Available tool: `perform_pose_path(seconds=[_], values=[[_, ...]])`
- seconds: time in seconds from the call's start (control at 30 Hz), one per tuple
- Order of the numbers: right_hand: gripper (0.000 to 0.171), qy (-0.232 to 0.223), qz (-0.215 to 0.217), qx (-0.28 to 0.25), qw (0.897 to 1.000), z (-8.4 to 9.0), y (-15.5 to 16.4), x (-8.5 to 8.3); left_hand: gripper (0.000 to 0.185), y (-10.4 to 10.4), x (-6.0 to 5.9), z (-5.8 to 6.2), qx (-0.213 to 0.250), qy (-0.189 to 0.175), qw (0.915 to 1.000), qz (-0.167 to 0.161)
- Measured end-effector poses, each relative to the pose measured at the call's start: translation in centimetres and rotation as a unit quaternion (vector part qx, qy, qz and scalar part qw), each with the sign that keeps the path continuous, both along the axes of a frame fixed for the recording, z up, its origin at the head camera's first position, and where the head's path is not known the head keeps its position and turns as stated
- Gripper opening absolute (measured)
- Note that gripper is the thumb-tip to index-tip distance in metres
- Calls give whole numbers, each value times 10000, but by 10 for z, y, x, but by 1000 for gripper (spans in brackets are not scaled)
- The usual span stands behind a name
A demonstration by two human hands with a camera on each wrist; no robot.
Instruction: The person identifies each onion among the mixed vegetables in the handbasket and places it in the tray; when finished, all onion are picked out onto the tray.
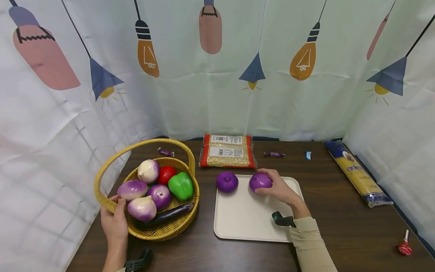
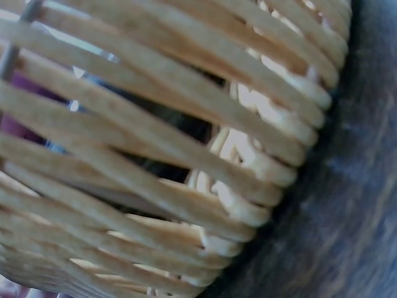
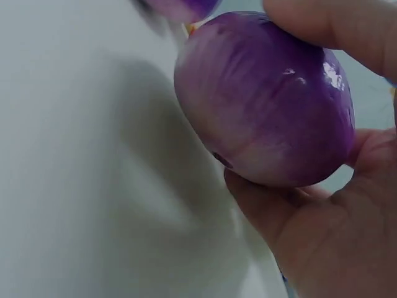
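Observation:
At the left of the head view stands a yellow wicker basket (image 1: 159,237) with a tall handle. My left hand (image 1: 113,223) grips it where the handle meets the rim. The left wrist view shows the woven side (image 2: 155,124) close up. Inside lie several purple-and-white onions (image 1: 142,208), a tomato (image 1: 167,174), a green bell pepper (image 1: 181,186) and a long eggplant (image 1: 171,214). My right hand (image 1: 276,187) holds a glossy purple onion (image 3: 267,99) between thumb and fingers, over the upper part of a cream tray (image 1: 251,219). A second purple onion (image 1: 227,182) sits at the tray's upper left corner.
Behind the tray lies a red-edged bag of grain (image 1: 227,151). Wrapped candies (image 1: 165,152) lie along the table's back. At the right are a yellow-and-blue pasta packet (image 1: 357,172) and a red lollipop (image 1: 404,248). Curtains enclose the back and sides.

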State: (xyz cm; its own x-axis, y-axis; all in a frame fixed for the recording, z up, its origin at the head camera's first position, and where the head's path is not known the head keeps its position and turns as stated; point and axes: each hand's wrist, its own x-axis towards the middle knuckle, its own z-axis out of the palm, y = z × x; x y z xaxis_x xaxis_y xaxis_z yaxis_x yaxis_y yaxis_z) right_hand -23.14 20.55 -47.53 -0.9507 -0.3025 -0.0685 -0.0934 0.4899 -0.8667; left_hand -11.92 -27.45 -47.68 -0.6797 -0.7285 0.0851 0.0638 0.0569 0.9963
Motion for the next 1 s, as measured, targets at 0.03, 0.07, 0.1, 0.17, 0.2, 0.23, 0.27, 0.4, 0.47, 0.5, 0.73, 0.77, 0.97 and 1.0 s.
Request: perform_pose_path(seconds=[0.03,0.07,0.1,0.17,0.2,0.23,0.27,0.4,0.47,0.5,0.73,0.77,0.97,1.0], values=[[76,-45,5,46,10000,-1,1,0,11,0,0,0,10,13,10000,-5],[75,-73,37,100,9999,-2,2,0,11,0,0,0,16,14,10000,-9],[75,-90,62,136,9998,-2,4,0,11,0,0,0,18,26,10000,-12],[73,-108,129,168,9997,-3,7,1,11,0,0,0,6,39,10000,-28],[73,-103,165,169,9997,-4,9,1,11,0,0,0,-4,38,10000,-30],[72,-83,186,171,9996,-4,10,2,11,0,0,0,-17,43,10000,-34],[71,-48,237,187,9995,-4,12,2,10,0,0,0,-26,36,10000,-33],[72,49,432,37,9990,-3,14,2,10,-1,0,-1,-68,-2,10000,-4],[73,57,502,-76,9987,-3,13,1,10,-1,0,-2,-74,12,10000,7],[73,60,515,-127,9986,-3,12,1,10,-1,0,-3,-81,25,10000,14],[74,89,574,-302,9979,-6,7,0,10,-2,0,-4,-88,88,9999,1],[74,90,572,-291,9979,-6,6,0,10,-2,0,-4,-90,70,9999,5],[78,156,521,-173,9984,-4,9,0,11,-1,0,-2,-108,-33,9999,11],[78,194,474,-144,9986,-2,9,0,11,0,0,-2,-108,-15,9999,0]])
